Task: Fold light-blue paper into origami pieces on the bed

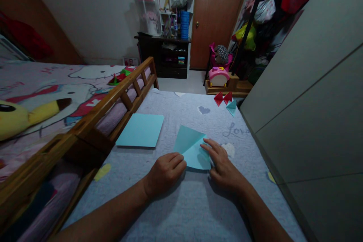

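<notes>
Creased light-blue paper (pixel 197 156): just below and right of frame centre, between both hands | crease slanting toward upper right | left hand (pixel 168 168): nearer the crease's low end, pinching the left edge | right hand (pixel 224 165): fingers loosely spread, touching the right edge

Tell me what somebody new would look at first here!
Probably the creased blue paper in the middle, with the left hand and right hand at its edges. Next, maybe the red folded shapes at the far right of the cloth, or the yellow toy at the far left.
</notes>
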{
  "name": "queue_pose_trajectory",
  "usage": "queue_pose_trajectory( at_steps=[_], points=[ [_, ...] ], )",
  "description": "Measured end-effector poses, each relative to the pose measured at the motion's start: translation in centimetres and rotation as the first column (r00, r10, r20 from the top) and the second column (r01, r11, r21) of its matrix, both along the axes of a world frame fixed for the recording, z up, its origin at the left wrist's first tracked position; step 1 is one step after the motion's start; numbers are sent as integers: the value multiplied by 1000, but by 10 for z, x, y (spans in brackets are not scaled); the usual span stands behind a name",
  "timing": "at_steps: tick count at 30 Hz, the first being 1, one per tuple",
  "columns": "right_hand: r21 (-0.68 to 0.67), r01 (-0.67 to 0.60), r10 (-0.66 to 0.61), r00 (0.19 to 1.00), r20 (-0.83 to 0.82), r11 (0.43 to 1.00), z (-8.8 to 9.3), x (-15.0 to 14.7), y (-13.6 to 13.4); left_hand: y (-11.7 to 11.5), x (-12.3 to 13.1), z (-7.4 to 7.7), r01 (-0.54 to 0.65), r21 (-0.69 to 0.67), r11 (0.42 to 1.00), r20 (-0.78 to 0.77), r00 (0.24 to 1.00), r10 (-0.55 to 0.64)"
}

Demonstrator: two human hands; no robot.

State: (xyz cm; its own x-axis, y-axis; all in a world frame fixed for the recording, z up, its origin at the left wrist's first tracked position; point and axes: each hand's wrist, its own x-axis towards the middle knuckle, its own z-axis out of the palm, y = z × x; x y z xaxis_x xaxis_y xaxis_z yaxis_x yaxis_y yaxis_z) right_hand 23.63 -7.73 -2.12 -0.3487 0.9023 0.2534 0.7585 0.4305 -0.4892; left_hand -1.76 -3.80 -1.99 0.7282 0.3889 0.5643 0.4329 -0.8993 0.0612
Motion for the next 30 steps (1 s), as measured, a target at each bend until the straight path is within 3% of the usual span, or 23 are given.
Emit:
queue_pose_trajectory(
  at_steps=[6, 11, 17, 25, 30],
  points=[
    [114, -47, 38, 996, 76, 992, 22, -23, -12, -4, 5, -2, -101, 10, 995, -38, 994, 102],
    [205, -77, 45, 987, 157, 976, 6, -42, -11, -5, 6, 0, -67, 53, 996, -29, 997, 68],
    [199, -82, 41, 978, 206, 977, -9, -31, -6, -4, 0, 0, 65, 27, 998, -11, 998, -65],
    [283, -86, 34, 982, 185, 955, -1, -12, -3, 5, -12, 1, -16, 62, 998, -10, 1000, 17],
    [342, -110, 49, 982, 184, 933, 4, -12, -6, 2, -18, 6, 19, 139, 990, 59, 998, -27]
  ],
)
